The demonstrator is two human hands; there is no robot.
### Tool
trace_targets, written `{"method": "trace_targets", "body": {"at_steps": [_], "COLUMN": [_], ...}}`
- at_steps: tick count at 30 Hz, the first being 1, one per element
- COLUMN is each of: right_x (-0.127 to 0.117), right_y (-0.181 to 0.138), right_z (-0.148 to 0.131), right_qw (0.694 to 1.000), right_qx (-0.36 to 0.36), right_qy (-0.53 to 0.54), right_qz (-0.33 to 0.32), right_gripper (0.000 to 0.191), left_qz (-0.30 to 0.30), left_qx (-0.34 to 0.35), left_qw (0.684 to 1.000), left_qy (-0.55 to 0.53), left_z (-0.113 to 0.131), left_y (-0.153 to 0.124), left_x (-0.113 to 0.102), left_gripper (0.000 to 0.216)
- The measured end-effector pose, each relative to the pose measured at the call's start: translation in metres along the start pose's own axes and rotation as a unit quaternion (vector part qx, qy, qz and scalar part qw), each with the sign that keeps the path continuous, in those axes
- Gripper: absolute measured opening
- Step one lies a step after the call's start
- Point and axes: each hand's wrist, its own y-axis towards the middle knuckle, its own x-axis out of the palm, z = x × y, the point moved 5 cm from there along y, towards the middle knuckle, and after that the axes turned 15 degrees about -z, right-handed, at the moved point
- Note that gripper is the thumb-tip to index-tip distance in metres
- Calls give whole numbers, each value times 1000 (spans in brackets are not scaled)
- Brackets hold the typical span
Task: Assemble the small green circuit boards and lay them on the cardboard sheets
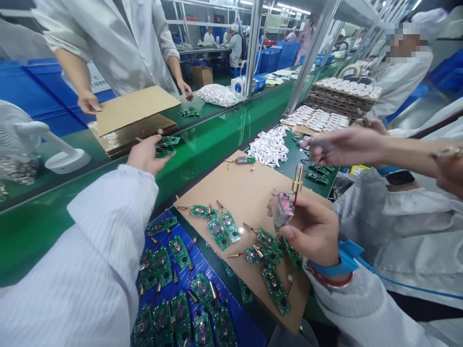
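My left hand (pixel 146 155) reaches out over the green conveyor belt (pixel 217 140) and is closed on a few green circuit boards (pixel 166 144). My right hand (pixel 313 231) is near me, over a brown cardboard sheet (pixel 246 188). It grips a small clear block with a pink inside (pixel 282 209) and a brass-tipped part (pixel 297 178) on a wire. Several green circuit boards with brass ends (pixel 220 231) lie on the cardboard beside that hand. More boards (pixel 173 299) fill a blue tray (pixel 238 323) below my left sleeve.
A person in white across the belt holds a cardboard sheet (pixel 133 108). Another person's hand (pixel 343 144) reaches in from the right. White small parts (pixel 271 144) are heaped past the cardboard. A white fan (pixel 32 140) stands at left. Stacked trays (pixel 343 94) sit at back right.
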Motion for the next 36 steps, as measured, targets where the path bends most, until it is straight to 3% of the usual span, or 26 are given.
{"method": "trace_targets", "body": {"at_steps": [5, 10, 14, 19, 22, 26, 29, 33, 36], "right_x": [1, 11, 27, 44, 46, 37, 28, 24, 22], "right_y": [38, 87, 119, 138, 142, 153, 167, 182, 192], "right_z": [-1, 8, 16, 16, 11, 12, 23, 47, 60], "right_qw": [998, 974, 936, 904, 905, 904, 925, 955, 959], "right_qx": [64, 182, 211, 177, 135, 161, 210, 262, 260], "right_qy": [-7, -137, -277, -362, -364, -348, -260, -26, 24], "right_qz": [4, 2, -49, -142, -176, -189, -180, -140, -113], "right_gripper": [28, 30, 39, 20, 23, 28, 25, 29, 27], "left_qz": [-94, -169, -199, -180, -180, -219, -245, -233, -220], "left_qx": [-19, -29, -26, -50, -50, -61, -87, -77, -68], "left_qw": [995, 984, 976, 978, 979, 972, 965, 969, 973], "left_qy": [-23, -42, -79, -96, -83, -63, -47, -37, -32], "left_z": [-27, -51, -52, -50, -42, -21, -7, -1, -2], "left_y": [-49, -111, -131, -125, -117, -101, -86, -62, -48], "left_x": [40, 70, 79, 78, 81, 95, 106, 114, 120], "left_gripper": [11, 16, 16, 26, 21, 12, 15, 14, 10]}}
